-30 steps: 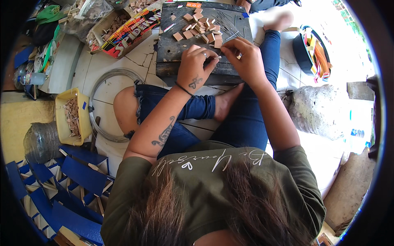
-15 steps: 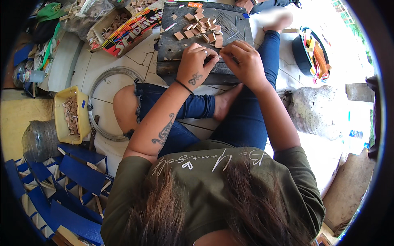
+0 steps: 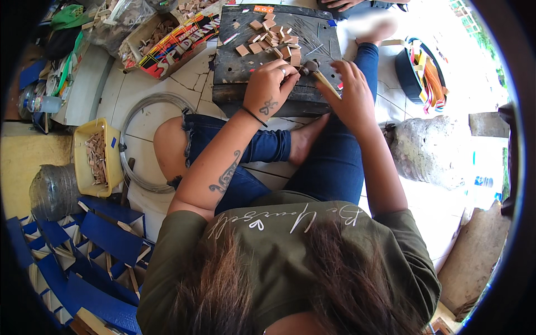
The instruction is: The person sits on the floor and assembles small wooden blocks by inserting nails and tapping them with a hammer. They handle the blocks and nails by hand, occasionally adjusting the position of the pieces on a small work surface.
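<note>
Over the near edge of a dark block [image 3: 234, 70], my left hand [image 3: 269, 89] is closed in a pinch. What its fingertips hold is too small to make out. My right hand [image 3: 353, 92] has its fingers apart around the light wooden handle of a hammer [image 3: 328, 82], and I see no firm grip on it. The hammer's dark metal head rests close to my left fingertips. Small brown wooden pieces [image 3: 272, 38] lie heaped on the block beyond my hands. Thin metal wires [image 3: 312, 33] are scattered beside them.
Another person's hand [image 3: 341, 4] shows at the far edge. Coiled wire [image 3: 131, 162] and a yellow tub [image 3: 80, 167] of wooden pieces sit left, near blue panels [image 3: 111, 234]. A printed carton [image 3: 178, 42] stands far left, a black container [image 3: 406, 72] with colourful strips right.
My right hand has drawn away from my left and spread its fingers, and the hammer now shows between them. My left hand stays pinched almost in place. The other person's hand has shifted slightly.
</note>
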